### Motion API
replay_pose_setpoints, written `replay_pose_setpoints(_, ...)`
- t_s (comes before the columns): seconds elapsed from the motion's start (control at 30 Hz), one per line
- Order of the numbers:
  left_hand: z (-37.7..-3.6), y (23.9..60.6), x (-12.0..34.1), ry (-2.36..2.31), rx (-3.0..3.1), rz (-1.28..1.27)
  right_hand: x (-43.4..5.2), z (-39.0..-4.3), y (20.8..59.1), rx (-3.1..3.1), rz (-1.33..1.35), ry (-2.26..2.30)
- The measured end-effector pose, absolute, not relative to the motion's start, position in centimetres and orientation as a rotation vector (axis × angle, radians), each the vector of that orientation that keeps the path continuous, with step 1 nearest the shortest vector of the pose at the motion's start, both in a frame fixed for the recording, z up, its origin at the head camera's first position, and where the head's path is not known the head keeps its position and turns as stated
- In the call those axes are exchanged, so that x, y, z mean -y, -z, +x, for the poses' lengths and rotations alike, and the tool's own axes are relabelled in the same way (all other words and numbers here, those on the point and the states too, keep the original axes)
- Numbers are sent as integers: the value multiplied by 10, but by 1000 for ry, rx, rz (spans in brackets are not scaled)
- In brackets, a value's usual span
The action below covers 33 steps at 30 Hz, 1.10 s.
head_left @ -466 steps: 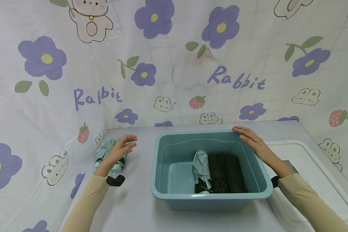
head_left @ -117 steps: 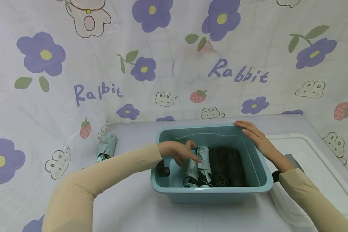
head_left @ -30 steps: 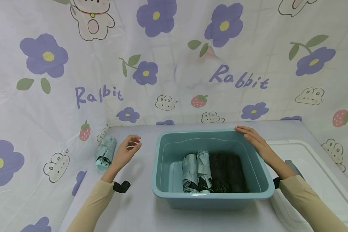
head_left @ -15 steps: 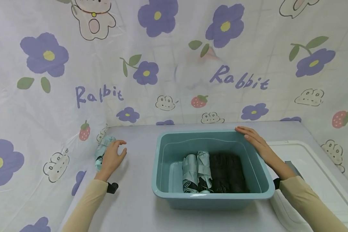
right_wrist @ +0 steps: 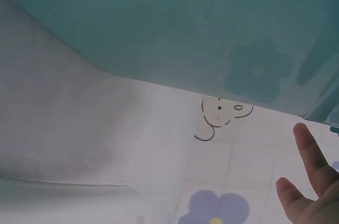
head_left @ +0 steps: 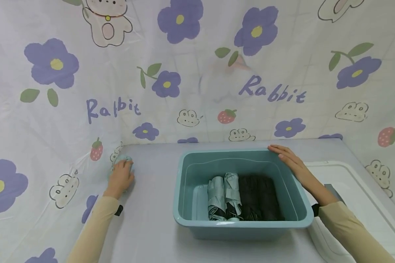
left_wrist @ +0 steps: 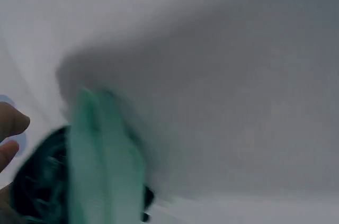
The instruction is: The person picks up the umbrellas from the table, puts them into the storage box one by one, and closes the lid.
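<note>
My left hand [head_left: 121, 175] lies over a folded mint-green umbrella [head_left: 124, 159] at the table's far left, by the cloth wall, with its fingers curled round it. The left wrist view shows this umbrella [left_wrist: 106, 160] blurred, with a black end and my fingertips [left_wrist: 10, 123] beside it. A teal plastic tub [head_left: 243, 223] stands in the middle. Inside it lie two mint folded umbrellas [head_left: 224, 195] and black folded umbrellas [head_left: 260, 197] side by side. My right hand [head_left: 284, 155] rests flat on the tub's far right rim; its straight fingers [right_wrist: 312, 155] show beside the tub wall [right_wrist: 159, 23].
A white plastic lid [head_left: 352, 190] lies on the table to the right of the tub. A flower-and-rabbit printed cloth [head_left: 197, 73] walls the back and both sides. Lavender tabletop [head_left: 151, 204] shows between my left hand and the tub.
My left hand has moved left from mid-air near the tub, down onto the mint umbrella, and has closed over it. The right hand and the tub have not moved.
</note>
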<state>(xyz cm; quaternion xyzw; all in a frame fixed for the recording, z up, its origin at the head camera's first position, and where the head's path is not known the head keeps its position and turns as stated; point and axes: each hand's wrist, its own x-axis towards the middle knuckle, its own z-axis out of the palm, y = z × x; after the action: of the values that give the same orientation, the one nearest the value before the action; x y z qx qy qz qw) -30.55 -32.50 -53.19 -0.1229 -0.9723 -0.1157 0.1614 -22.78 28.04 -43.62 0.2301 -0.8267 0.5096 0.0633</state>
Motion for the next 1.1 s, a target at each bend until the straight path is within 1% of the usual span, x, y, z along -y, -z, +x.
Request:
replay_pose_setpoints(0.23,-314,535,342,197,2825,-300,-280,-227,435,2510,692,-1514)
replay_pose_setpoints(0.5,-329,524,341,313,2894,-166,-281,-227,434,2526,669,-1528)
replay_pose_setpoints(0.83,-349,532,353,371,2940,-193,-283,-225,438,2520,675,-1540)
replay_pose_setpoints(1.1,-351,528,350,330,3018,-176,-283,-227,437,2517,693,-1524)
